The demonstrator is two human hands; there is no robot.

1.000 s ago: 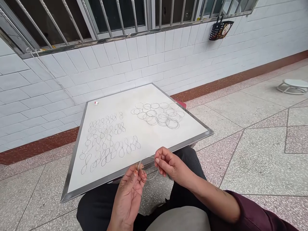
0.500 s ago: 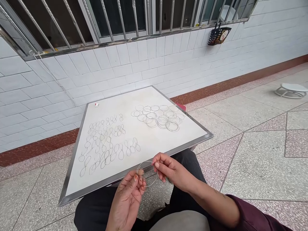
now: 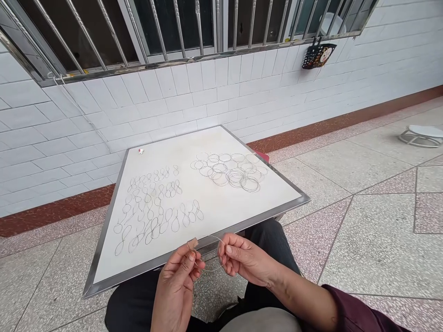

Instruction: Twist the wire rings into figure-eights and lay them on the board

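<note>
A thin wire ring (image 3: 210, 270) is held over my lap at the table's near edge. My left hand (image 3: 176, 281) pinches its left side between thumb and index finger, and a tan wrap (image 3: 192, 243) covers that index fingertip. On the ring's other side, my right hand (image 3: 244, 257) grips it between thumb and bent fingers. Several wires shaped like figure eights (image 3: 175, 220) lie in rows on the left half of the white table (image 3: 169, 150). Overlapping round wire rings (image 3: 249, 184) are spread on the right half.
A small red and white object (image 3: 140, 151) sits at the table's far left corner. Behind stands a white tiled wall (image 3: 207, 99) with a barred window. A dark patterned bag (image 3: 318, 55) hangs from the bars. To the right, a low round stool (image 3: 422, 133) stands on the floor.
My hands have drawn slightly apart, the left moving left and the right a little right and down. The ring between them looks wider and flatter. The view has shifted slightly.
</note>
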